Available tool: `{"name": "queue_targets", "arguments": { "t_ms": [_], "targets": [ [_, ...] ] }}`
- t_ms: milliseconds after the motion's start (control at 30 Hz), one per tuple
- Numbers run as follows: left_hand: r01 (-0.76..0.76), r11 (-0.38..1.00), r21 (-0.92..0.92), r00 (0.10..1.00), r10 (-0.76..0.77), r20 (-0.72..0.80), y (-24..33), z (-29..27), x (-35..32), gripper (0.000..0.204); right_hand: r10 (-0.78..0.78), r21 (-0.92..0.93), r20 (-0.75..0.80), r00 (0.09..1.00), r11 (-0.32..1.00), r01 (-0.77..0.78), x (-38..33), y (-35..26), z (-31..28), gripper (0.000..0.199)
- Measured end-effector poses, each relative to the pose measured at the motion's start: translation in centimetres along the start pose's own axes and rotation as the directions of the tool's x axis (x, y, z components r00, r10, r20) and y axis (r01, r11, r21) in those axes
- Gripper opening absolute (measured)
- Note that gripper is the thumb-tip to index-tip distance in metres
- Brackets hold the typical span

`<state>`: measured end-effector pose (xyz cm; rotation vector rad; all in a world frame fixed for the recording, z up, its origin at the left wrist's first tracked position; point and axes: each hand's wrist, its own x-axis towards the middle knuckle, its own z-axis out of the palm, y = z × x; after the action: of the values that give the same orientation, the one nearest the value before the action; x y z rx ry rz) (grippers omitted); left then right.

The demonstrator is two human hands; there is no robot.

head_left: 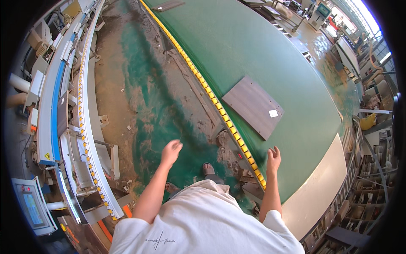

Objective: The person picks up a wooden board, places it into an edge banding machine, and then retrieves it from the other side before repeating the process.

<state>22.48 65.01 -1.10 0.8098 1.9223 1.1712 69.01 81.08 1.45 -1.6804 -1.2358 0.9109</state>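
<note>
My left hand (171, 153) hangs in the air over the dusty green floor, between the machine and the belt. Its fingers are loosely bent and I see nothing in them. Over the near edge of a wide green conveyor belt (296, 161) is my right hand (274, 159), empty, with fingers partly curled and apart. Just beyond it lies a flat grey-brown wood-grain panel (251, 106) with small holes and a white label (273, 113). The right hand appears apart from the panel.
Yellow rollers (207, 89) line the belt's left edge. A long edge-processing machine (57, 97) with a white roller rail (82, 106) and control screen (33, 207) runs along my left. Another dark panel (168, 5) lies far up the belt. Shelving with parts (363, 194) stands at right.
</note>
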Motion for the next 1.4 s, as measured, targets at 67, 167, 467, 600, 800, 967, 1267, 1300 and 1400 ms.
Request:
{"name": "queue_targets", "arguments": {
  "t_ms": [67,167,467,600,800,967,1267,1300,1400],
  "targets": [
    [-0.132,0.987,0.088,0.991,0.129,0.039,8.0,6.4,2.7,0.035,0.002,-0.057,-0.015,1.0,0.998,-0.003,0.6,1.3,-0.1,0.059],
    [-0.442,0.826,0.349,0.893,0.44,0.092,15.8,15.0,5.7,0.042,-0.051,-0.164,-0.029,0.998,0.985,0.045,0.3,1.7,-0.1,0.064],
    [-0.156,0.741,0.653,0.981,0.041,0.187,18.7,31.9,6.3,0.084,0.208,-0.018,-0.226,0.952,0.976,-0.218,-0.3,3.0,-5.9,0.036],
    [0.156,0.925,0.347,0.677,-0.356,0.644,18.1,29.1,10.1,0.061,0.221,0.041,-0.24,0.945,0.975,-0.217,0.2,3.4,-10.3,0.026],
    [0.018,0.999,-0.047,0.724,0.02,0.689,25.1,22.0,6.0,0.055,0.416,0.494,-0.074,0.906,0.805,-0.329,2.3,1.9,-9.0,0.036],
    [0.136,0.871,-0.473,0.971,-0.023,0.237,21.8,8.0,-0.2,0.043,0.094,0.842,0.48,0.872,0.229,-0.488,-1.1,-10.1,4.2,0.091],
    [-0.107,0.829,-0.549,0.968,0.214,0.133,-0.8,-17.1,-19.6,0.039,-0.084,0.132,0.991,0.105,0.773,-0.621,-26.9,-22.5,30.8,0.054],
    [-0.022,0.795,-0.606,0.996,0.07,0.057,-5.5,-21.9,-22.4,0.042,-0.089,0.052,0.995,-0.036,0.817,-0.575,-30.3,-23.6,33.0,0.054],
    [-0.152,0.332,-0.931,0.903,-0.336,-0.268,-16.5,-34.0,-31.0,0.05,-0.014,-0.131,0.933,-0.36,0.918,-0.375,-40.4,-25.6,38.2,0.056]
  ]
}}
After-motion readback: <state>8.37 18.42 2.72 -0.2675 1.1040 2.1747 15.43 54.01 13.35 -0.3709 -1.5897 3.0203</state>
